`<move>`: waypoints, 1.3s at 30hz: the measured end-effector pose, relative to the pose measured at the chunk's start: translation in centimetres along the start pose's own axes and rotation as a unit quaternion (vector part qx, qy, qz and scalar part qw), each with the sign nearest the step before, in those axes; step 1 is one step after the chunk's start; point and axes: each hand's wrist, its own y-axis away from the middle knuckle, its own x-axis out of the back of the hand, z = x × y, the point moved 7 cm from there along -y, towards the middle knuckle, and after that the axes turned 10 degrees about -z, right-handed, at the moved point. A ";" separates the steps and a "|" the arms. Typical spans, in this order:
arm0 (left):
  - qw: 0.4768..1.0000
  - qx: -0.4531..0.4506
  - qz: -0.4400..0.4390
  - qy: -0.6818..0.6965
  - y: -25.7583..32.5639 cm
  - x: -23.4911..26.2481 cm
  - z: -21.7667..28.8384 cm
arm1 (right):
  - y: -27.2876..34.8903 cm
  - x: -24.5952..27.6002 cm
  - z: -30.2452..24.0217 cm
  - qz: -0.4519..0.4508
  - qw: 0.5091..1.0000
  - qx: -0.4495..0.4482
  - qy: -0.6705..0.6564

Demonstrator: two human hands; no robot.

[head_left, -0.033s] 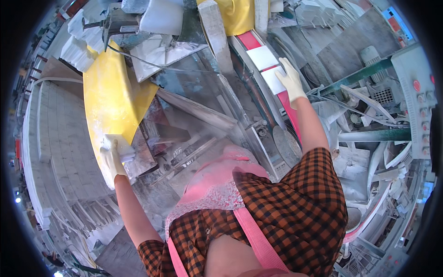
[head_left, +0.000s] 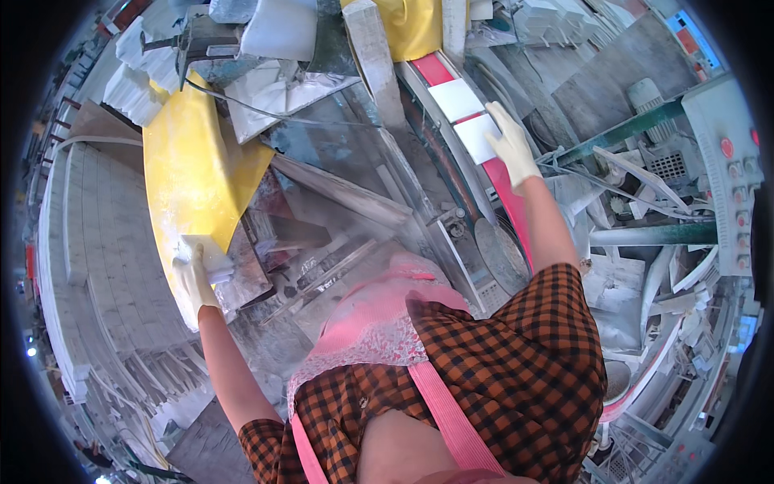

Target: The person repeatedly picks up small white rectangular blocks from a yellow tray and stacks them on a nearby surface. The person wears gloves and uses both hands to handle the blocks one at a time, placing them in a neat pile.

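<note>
My left hand [head_left: 190, 281], in a pale glove, grips the edge of a small stack of white tiles [head_left: 211, 252]. That stack lies at the near end of a yellow sheet [head_left: 189, 169] on the left. Ahead to the right, a narrow red belt [head_left: 508, 190] carries two square white tiles, a farther tile [head_left: 456, 100] and a nearer tile [head_left: 476, 135]. My right hand [head_left: 513, 147], also gloved, is at the right edge of the nearer tile with its fingers spread. Its fingertips seem to touch that tile.
A yellow cover [head_left: 415, 28] hangs over the belt's far end, between two grey posts. A control panel [head_left: 730, 173] with buttons stands far right. Long grey slabs [head_left: 101, 242] are stacked at left. White pieces [head_left: 133, 95] are piled beyond the yellow sheet. A thin cable [head_left: 282, 120] crosses the middle.
My right hand has drawn back slightly, to the right and nearer, baring more of the nearer tile. My left hand stays on the stack.
</note>
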 end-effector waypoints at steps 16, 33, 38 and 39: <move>0.999 0.019 -0.032 0.030 1.0 -0.4 1.0 | 2.4 -4.0 -2.3 -0.004 0.940 0.065 0.335; 0.993 0.075 -0.038 0.082 4.0 -1.4 2.8 | -5.2 -6.5 -4.0 -0.085 0.893 0.096 0.430; 0.995 0.054 -0.025 0.077 3.9 -1.3 3.6 | -6.4 -8.6 -2.4 -0.050 0.884 0.092 0.457; 0.995 0.060 -0.010 0.074 4.1 -1.1 3.3 | -6.2 -8.6 -2.3 -0.058 0.884 0.102 0.453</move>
